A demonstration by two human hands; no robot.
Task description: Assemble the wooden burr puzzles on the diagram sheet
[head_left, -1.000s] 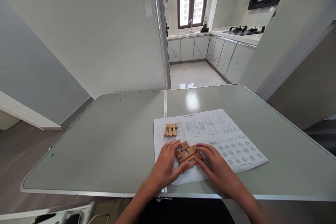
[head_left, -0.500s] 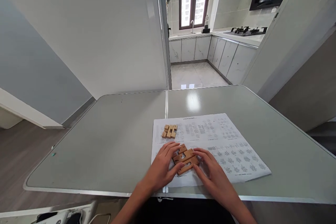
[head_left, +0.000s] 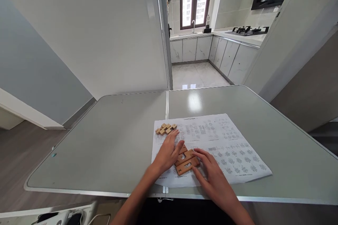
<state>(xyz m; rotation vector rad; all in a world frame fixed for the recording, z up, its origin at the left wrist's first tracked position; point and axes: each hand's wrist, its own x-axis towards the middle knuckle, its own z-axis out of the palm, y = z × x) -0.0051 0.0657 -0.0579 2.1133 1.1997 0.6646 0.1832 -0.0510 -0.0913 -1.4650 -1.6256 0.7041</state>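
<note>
Several brown wooden puzzle pieces (head_left: 182,168) with slots and printed numbers lie side by side on the printed sheet (head_left: 232,137). My right hand (head_left: 213,179) is at their right end, thumb and fingers apart, fingertips at the edge of the pieces. Reaching past their left side is my left hand (head_left: 166,153), fingers stretched out. Its fingertips are at a group of lighter notched wooden pieces (head_left: 163,129) on the sheet's upper left, touching or very close. The left hand and thumb hide part of the brown pieces' left side.
The sheet lies on a grey-green folding table (head_left: 105,147) with a metal seam (head_left: 167,105) down its middle. A small teal bit (head_left: 54,154) is near the left edge. Beyond the table are a panel wall (head_left: 105,35) and a kitchen with a stove (head_left: 248,31).
My left hand has left the brown pieces and moved forward to the lighter ones. The lighter pieces have shifted left and now lie staggered. My right hand has barely moved.
</note>
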